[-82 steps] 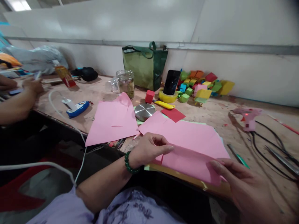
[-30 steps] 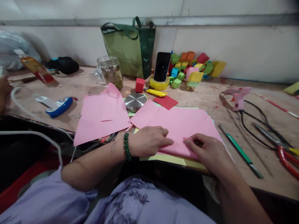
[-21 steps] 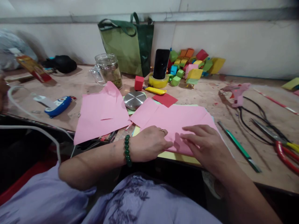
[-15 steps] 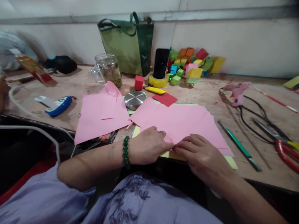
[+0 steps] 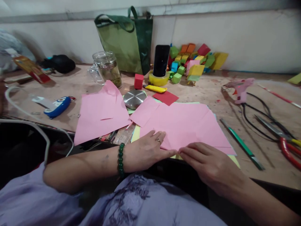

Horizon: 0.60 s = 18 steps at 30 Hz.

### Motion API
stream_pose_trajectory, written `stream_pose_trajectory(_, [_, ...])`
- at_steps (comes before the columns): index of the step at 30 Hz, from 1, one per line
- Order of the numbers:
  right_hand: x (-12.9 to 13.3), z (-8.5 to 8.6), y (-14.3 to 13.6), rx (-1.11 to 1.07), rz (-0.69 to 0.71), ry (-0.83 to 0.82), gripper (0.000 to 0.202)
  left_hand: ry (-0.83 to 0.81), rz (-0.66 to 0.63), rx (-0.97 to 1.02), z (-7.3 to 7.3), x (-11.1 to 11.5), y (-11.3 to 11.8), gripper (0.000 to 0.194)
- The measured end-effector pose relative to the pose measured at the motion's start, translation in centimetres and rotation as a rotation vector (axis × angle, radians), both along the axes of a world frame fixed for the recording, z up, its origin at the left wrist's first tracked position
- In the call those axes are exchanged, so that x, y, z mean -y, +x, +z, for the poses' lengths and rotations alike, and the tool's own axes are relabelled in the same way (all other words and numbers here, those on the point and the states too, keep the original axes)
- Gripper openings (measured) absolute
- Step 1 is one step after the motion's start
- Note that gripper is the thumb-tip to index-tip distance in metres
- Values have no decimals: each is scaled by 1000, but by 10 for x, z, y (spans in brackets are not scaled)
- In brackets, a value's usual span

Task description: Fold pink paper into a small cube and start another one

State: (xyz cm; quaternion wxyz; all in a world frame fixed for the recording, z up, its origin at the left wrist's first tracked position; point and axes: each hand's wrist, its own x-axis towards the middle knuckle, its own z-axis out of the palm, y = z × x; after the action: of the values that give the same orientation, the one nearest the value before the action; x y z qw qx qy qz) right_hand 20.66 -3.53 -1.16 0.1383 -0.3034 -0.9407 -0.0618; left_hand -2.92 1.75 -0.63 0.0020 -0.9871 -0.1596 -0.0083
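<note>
Head cam (only view): near edge of pink sheet (image 5: 178, 119), held up approx. 2.7 s ago, now lies down; R hand (image 5: 211, 160), fingers clear of sheet 0.7 s ago, now back at front edge, fingertips next to those of L hand (image 5: 149, 152). Judged: fold being pressed flat. Grip, L: fingers loosely bent, palm down on sheet; grip, R: fingers together, slightly curled; whether either pinches paper, can't tell. Sheet sits at front of worktop (image 5: 204, 91), atop yellow sheet (image 5: 135, 133). Worktop stained, cluttered: 2nd pink sheet (image 5: 101, 113) to left, metal disc (image 5: 134, 99) behind; cutter (image 5: 242, 144), scissors (image 5: 284, 148), glue gun (image 5: 241, 90) to right. Rm: pale wall (image 5: 223, 37) w/ metal rail (image 5: 211, 7).
</note>
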Motion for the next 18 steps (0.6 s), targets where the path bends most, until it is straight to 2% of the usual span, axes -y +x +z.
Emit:
stream_pose_trajectory(6, [-3,1,2,6,18,-85,33,-23,5,-1,2,0,1,45])
stream_pose_trajectory(12, [-1,3,12,20,98,-30,40,-46,8,11,0,1,-3,43])
stream_pose_trajectory(18, [8,0,38,46,76,24,37,-60,23,29,-2,1,-5,44])
